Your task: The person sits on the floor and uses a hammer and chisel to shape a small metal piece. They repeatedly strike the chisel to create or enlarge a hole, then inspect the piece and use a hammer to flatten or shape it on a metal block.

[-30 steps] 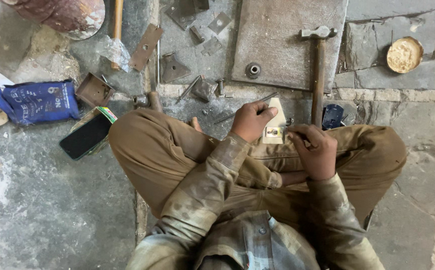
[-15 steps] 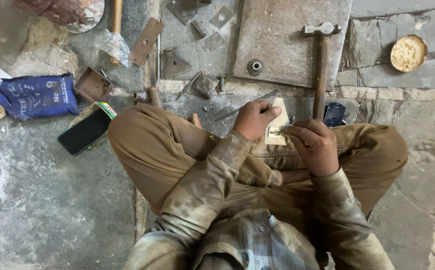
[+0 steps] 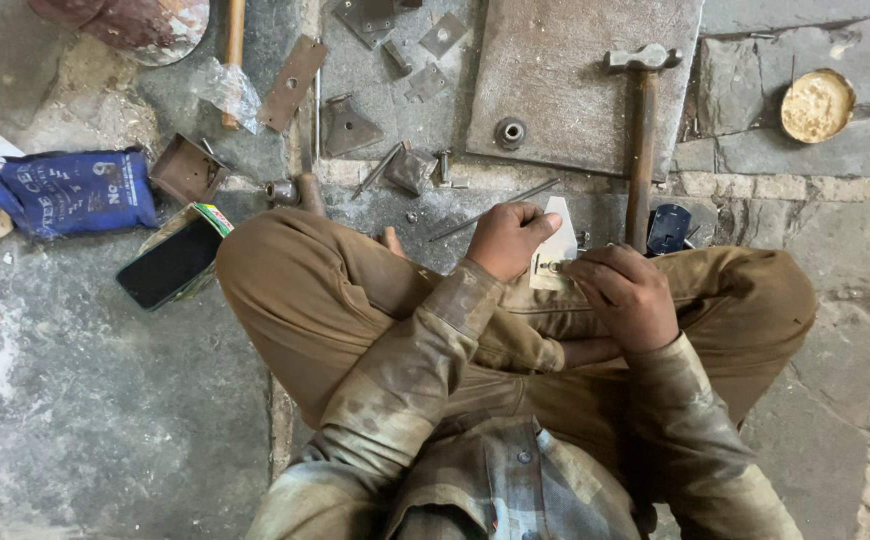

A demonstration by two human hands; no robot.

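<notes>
We're cross-legged on the stone floor (image 3: pixel 105 430). Left hand (image 3: pixel 507 238) pinches the pale metal plate (image 3: pixel 558 240) over our lap; right hand (image 3: pixel 627 292) has fingertips closed on a small fastener (image 3: pixel 552 267) at the plate's lower edge. Hammer (image 3: pixel 642 130) lies just beyond, head on the steel slab (image 3: pixel 575 80). Our read: keep the plate steady with the left, seat the fastener square before driving, thumb clear of the edge.
</notes>
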